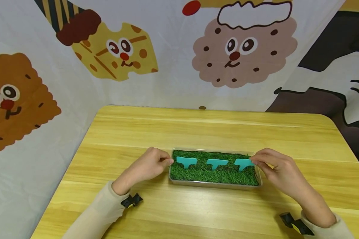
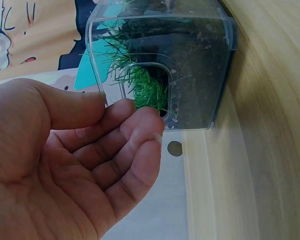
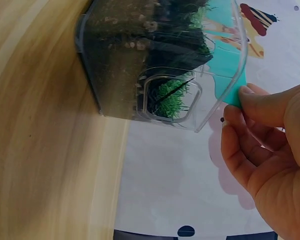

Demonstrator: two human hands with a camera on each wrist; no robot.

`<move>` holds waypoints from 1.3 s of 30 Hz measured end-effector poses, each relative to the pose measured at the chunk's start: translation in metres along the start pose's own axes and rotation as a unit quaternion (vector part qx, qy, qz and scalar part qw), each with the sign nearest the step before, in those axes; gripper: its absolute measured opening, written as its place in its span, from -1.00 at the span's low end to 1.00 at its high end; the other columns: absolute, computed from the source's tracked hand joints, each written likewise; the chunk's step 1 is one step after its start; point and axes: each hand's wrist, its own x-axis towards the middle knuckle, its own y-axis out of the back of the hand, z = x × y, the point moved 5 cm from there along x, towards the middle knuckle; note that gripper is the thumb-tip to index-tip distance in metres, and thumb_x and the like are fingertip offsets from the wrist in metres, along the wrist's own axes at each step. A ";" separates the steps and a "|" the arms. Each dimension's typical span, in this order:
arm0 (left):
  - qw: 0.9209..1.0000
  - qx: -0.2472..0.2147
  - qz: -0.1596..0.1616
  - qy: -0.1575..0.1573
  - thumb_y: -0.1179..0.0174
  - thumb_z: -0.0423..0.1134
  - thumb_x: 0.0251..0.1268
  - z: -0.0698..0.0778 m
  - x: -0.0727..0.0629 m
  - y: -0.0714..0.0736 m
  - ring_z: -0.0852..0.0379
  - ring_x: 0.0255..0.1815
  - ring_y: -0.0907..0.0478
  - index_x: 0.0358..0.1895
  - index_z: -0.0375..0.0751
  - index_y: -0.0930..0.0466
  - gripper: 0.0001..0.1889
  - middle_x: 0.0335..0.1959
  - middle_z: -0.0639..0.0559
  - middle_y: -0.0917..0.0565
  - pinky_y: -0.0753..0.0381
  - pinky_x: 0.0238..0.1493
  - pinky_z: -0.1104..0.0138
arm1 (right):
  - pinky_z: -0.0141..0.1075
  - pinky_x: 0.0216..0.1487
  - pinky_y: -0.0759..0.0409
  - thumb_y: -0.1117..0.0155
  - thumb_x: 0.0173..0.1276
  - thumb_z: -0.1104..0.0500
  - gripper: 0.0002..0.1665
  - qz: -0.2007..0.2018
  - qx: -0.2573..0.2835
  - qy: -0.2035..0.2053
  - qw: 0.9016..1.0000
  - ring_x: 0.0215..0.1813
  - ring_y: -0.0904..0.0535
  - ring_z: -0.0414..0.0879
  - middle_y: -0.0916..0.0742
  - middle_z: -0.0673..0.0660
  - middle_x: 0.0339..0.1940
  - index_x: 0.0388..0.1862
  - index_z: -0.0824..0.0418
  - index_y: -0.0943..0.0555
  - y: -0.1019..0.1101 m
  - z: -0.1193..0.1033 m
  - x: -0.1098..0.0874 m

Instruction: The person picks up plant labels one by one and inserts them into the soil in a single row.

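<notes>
Three turquoise T-shaped plant labels stand in a row in the grass of a clear plastic box [image 1: 215,184]: a left label [image 1: 186,161], a middle label [image 1: 217,163] and a right label [image 1: 242,162]. My right hand [image 1: 282,171] pinches the outer end of the right label between thumb and fingers, seen close in the right wrist view. At the box's left end, my left hand [image 1: 146,166] pinches the rim with thumb and forefinger; its other fingers [image 2: 135,170] are loosely curled beside the end wall. Dark soil [image 3: 122,55] shows through the box's side.
The box stands on a wooden table [image 1: 137,132]. Behind it hangs a white cloth [image 1: 173,83] printed with cartoon biscuits and cheese. Black wrist cameras sit at the left cuff [image 1: 132,200] and the right cuff [image 1: 296,224].
</notes>
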 end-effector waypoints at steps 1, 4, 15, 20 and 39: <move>1.000 0.000 0.000 0.000 -0.19 -0.29 0.59 0.000 0.000 0.000 0.28 -0.72 -0.10 -0.65 -0.01 -0.36 -0.51 -0.75 0.21 -0.20 -0.18 -0.58 0.42 | -0.56 -0.35 -0.50 -0.06 0.65 -0.13 -0.44 -0.002 -0.003 0.002 1.000 -0.34 -0.64 -0.21 -0.76 0.03 -0.26 -0.23 0.24 -0.80 0.000 0.000 0.000; 1.000 0.000 0.001 -0.001 -0.19 -0.29 0.59 0.000 0.000 0.000 0.29 -0.72 -0.10 -0.65 -0.02 -0.36 -0.52 -0.75 0.21 -0.20 -0.19 -0.58 0.41 | -0.55 -0.38 -0.47 -0.03 0.67 -0.12 -0.42 -0.009 -0.007 0.006 1.000 -0.36 -0.61 -0.23 -0.75 0.03 -0.25 -0.22 0.26 -0.80 -0.001 -0.001 0.000; 1.000 0.001 0.001 0.001 -0.19 -0.29 0.59 -0.001 0.000 0.001 0.29 -0.72 -0.11 -0.64 -0.03 -0.38 -0.53 -0.75 0.20 -0.21 -0.20 -0.58 0.41 | -0.56 -0.40 -0.46 0.05 0.71 -0.10 -0.36 -0.025 -0.020 0.034 0.999 -0.37 -0.60 -0.19 -0.73 0.05 -0.24 -0.25 0.29 -0.81 -0.004 -0.008 0.004; 1.000 0.001 0.000 0.003 -0.19 -0.29 0.59 -0.001 0.000 0.000 0.29 -0.72 -0.11 -0.63 -0.04 -0.41 -0.54 -0.75 0.20 -0.22 -0.20 -0.58 0.41 | -0.57 -0.41 -0.45 0.07 0.71 -0.09 -0.36 -0.027 -0.023 0.038 0.999 -0.40 -0.58 -0.22 -0.73 0.04 -0.26 -0.26 0.30 -0.80 -0.004 -0.010 0.005; 1.000 -0.001 -0.002 -0.003 -0.19 -0.29 0.59 -0.001 0.000 0.000 0.30 -0.72 -0.12 -0.60 -0.14 -0.50 -0.58 -0.75 0.20 -0.24 -0.21 -0.59 0.42 | -0.56 -0.46 -0.38 0.01 0.69 -0.12 -0.38 -0.019 0.006 0.016 1.000 -0.39 -0.58 -0.24 -0.73 0.04 -0.25 -0.26 0.27 -0.81 0.000 0.001 -0.001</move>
